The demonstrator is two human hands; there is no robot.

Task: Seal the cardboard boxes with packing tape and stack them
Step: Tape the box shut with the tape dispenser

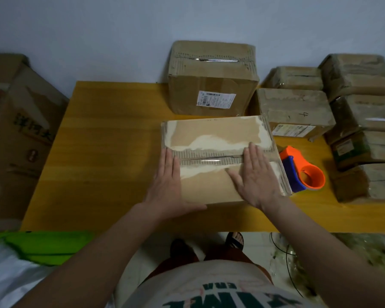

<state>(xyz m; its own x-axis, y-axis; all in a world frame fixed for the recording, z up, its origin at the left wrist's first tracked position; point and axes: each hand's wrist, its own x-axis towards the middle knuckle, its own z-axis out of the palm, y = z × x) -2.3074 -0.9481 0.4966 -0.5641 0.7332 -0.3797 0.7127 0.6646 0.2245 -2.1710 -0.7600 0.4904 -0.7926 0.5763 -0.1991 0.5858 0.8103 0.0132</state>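
Observation:
A flat cardboard box (pixel 211 136) lies in the middle of the yellow table (pixel 102 156), its two top flaps meeting along a torn centre seam with a strip of clear tape on it. My left hand (pixel 167 181) lies flat with straight fingers on the box's left edge. My right hand (pixel 257 176) presses flat on the right part of the top, its fingertips at the seam. An orange and blue tape dispenser (pixel 305 172) rests on the table just right of the box, untouched.
A taller sealed box with a white label (pixel 211 83) stands behind. Several taped boxes (pixel 362 121) are stacked at the right, one marked 4 (pixel 296 110). A large printed carton (pixel 20 130) stands left of the table. Green cloth (pixel 47 245) lies near the front-left edge.

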